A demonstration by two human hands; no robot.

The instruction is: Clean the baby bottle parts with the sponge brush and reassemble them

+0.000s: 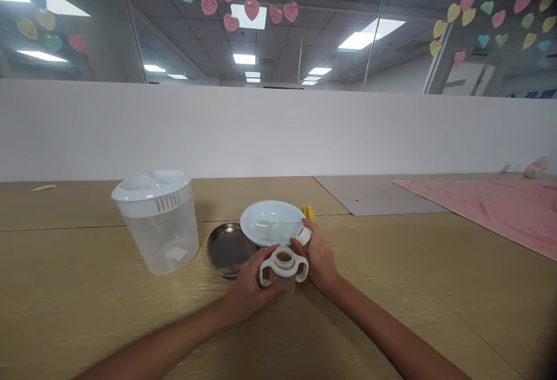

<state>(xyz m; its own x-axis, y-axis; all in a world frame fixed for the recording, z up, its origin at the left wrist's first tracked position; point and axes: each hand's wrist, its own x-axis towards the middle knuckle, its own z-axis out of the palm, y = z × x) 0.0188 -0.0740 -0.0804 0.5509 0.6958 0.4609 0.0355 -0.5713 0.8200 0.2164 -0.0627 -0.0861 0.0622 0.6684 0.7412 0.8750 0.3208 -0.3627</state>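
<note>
My left hand [256, 284] is wrapped round a clear baby cup [284, 281] with a white two-handled collar [285, 268]. The cup stands upright with its mouth uncovered. Just right of it, my right hand [319, 255] grips a small white cap [303, 235] at the right rim of a white bowl [248, 223]. Pale, see-through shapes show in the bowl, too faint to name. Left of the bowl is a round, shallow metal dish [228, 250]. Something yellow [308, 213] shows behind the bowl, partly hidden by my right hand.
A clear plastic bucket [159, 229] with a white lid stands on the table at left. A pink cloth [491, 200] covers the far right. At the far left edge lies a thin pale strip [43, 187]. A white wall [261, 130] runs behind the table.
</note>
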